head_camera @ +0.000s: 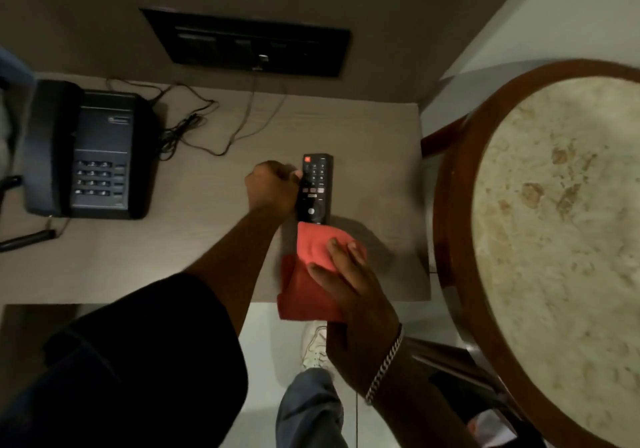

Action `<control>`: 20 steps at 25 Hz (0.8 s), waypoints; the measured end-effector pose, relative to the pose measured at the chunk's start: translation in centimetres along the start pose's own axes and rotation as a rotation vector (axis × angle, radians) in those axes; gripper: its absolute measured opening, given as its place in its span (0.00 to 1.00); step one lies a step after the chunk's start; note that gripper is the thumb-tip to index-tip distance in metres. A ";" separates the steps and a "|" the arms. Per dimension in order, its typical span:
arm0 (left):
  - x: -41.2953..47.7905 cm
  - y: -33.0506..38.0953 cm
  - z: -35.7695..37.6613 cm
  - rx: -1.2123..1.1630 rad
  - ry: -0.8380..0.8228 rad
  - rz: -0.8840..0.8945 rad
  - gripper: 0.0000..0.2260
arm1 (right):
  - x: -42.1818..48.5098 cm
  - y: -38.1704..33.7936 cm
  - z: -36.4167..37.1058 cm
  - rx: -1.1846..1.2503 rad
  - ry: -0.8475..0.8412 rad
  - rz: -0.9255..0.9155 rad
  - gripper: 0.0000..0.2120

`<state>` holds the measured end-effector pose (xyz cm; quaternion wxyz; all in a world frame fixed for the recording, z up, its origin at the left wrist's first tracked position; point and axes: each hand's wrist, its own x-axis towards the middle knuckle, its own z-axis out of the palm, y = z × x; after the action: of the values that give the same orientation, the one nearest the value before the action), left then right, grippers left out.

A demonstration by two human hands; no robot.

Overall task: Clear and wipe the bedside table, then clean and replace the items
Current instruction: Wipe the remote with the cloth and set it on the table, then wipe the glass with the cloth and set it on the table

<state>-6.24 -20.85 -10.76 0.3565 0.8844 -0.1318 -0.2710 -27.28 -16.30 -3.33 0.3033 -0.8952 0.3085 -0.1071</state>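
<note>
A black TV remote [316, 189] lies lengthwise near the middle of the beige bedside table [221, 260]. My left hand [272, 186] grips its left edge, fingers curled around it. My right hand [349, 285] holds a red cloth [310, 274] whose upper end covers the remote's near end, while the lower part hangs past the table's front edge. A black corded telephone [86, 151] stands at the table's left side, its cables [204, 125] trailing across the back of the top.
A round table with a dark wooden rim [450, 226] and a pale stone top stands close on the right. A dark switch panel [249, 44] is on the wall behind. My shoe [315, 347] and trouser leg show on the pale floor below.
</note>
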 end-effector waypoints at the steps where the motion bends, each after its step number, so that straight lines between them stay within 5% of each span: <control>1: 0.0 -0.3 -1.7 -0.037 0.011 0.021 0.09 | 0.8 -0.8 0.1 -0.002 -0.009 -0.015 0.19; 6: -0.9 -4.6 -15.1 -0.445 0.113 0.088 0.04 | 5.6 -8.8 2.4 0.037 -0.055 -0.159 0.25; 11: -3.7 -12.1 -33.7 -0.659 0.504 0.094 0.05 | 11.1 -23.3 9.5 0.106 -0.202 -0.399 0.25; 16: -7.5 -20.8 -48.6 -0.609 1.033 0.062 0.07 | 14.0 -37.1 18.2 0.183 -0.228 -0.659 0.26; 18: -8.0 -24.5 -52.9 -0.502 1.263 0.025 0.13 | 14.8 -42.5 21.6 0.248 -0.196 -0.720 0.24; 20: -7.2 -27.7 -55.8 -0.455 1.326 -0.032 0.23 | 15.5 -47.2 24.4 0.344 -0.200 -0.730 0.24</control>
<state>21.01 33.14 5.96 0.5339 0.7684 0.1865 0.2994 17.15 15.25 6.15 0.4193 -0.8880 -0.0825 -0.1701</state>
